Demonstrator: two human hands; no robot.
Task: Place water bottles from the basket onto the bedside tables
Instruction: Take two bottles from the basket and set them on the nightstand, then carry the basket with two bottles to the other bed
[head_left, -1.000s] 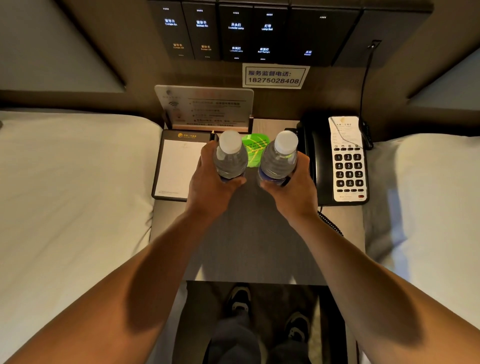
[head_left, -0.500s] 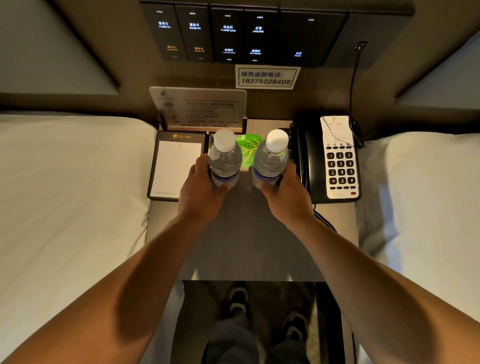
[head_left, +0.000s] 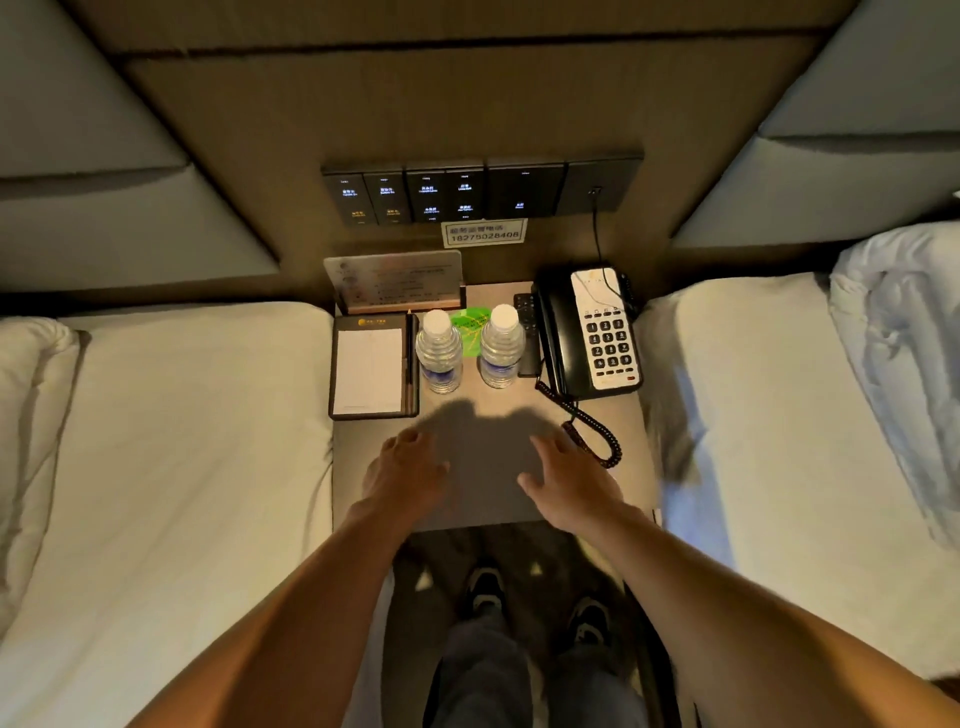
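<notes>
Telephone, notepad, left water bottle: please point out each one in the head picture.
telephone (head_left: 605, 332), head view, on its white keypad panel.
notepad (head_left: 370, 370), head view, on the white paper sheet.
left water bottle (head_left: 439, 353), head view, on its clear ribbed body.

Left hand (head_left: 402, 475): let go of left bottle (head_left: 439, 352), pulled back toward 6 o'clock, fingers spread.
Right hand (head_left: 569, 480): released right bottle (head_left: 501, 346), withdrawn toward 6 o'clock, empty.
Bottles: now standing free.

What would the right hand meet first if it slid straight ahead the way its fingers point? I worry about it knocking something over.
Probably the coiled phone cord just beyond the right hand, then the telephone. The right bottle stands left of that line, though depth is hard to judge from above.
</notes>
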